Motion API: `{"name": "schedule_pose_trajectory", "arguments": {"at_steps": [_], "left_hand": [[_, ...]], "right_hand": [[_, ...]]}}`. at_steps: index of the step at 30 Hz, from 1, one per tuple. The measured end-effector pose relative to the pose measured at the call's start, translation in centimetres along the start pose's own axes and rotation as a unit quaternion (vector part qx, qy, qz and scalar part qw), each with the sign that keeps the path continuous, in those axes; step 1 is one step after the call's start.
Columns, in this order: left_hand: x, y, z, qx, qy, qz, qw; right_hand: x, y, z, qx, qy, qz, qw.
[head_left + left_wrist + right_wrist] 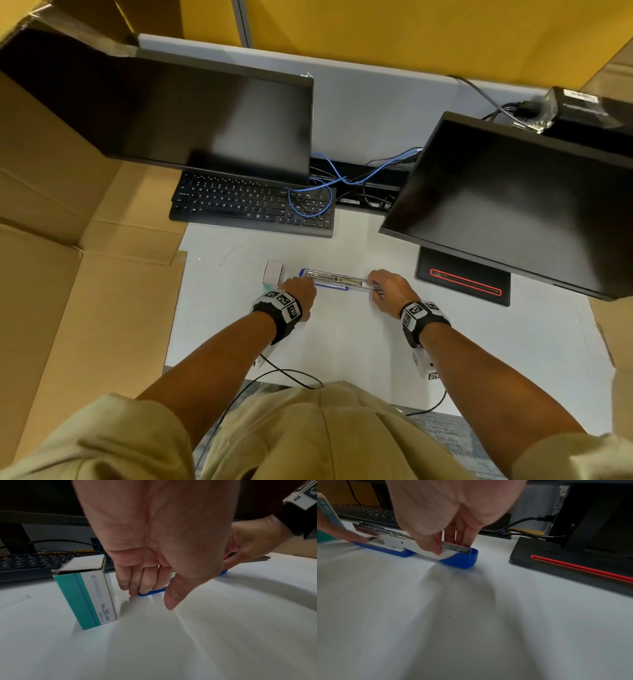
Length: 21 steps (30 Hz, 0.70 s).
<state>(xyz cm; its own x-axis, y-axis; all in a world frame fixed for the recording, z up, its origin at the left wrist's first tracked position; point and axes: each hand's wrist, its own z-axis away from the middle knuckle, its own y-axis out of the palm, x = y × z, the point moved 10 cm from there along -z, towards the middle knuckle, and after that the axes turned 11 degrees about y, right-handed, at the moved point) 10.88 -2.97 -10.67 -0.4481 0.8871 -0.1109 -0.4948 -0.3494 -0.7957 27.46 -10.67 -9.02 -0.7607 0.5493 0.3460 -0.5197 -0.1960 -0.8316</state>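
A blue and white stapler (337, 279) lies opened flat on the white desk, its metal channel facing up. My left hand (298, 294) is over its left end. The fingers (137, 582) press down on the blue base (150, 592), and the thumb hangs free of it. My right hand (447, 545) is at the stapler's right end (458, 559), where thumb and fingers pinch a grey staple strip (455, 547) that sits in the blue and white cover. A teal and white staple box (87, 595) stands upright just left of my left hand, its top flap open.
A black keyboard (250, 205) lies behind the stapler under the left monitor (191, 116). The right monitor's black stand (573, 566), with a red line on it, sits close to my right hand. Cardboard (68, 274) borders the desk's left side. Blue cables (318, 192) lie on the keyboard.
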Motion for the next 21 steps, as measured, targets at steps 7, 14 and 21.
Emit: {"name": "schedule_pose_trajectory", "arguments": {"at_steps": [7,14,21], "left_hand": [[-0.4,-0.4,0.2,0.006,0.000,0.008,1.000],[0.3,-1.7,0.9,0.004,-0.009,0.053,0.999],[3.7,-7.5,3.4,-0.161,-0.045,0.022,0.986]], "right_hand": [[0.3,0.2,-0.1,-0.013,0.014,0.015,1.000],[0.2,0.2,-0.3,-0.014,0.031,0.026,0.999],[3.0,-0.7,-0.4,-0.032,-0.029,0.036,0.998]]}}
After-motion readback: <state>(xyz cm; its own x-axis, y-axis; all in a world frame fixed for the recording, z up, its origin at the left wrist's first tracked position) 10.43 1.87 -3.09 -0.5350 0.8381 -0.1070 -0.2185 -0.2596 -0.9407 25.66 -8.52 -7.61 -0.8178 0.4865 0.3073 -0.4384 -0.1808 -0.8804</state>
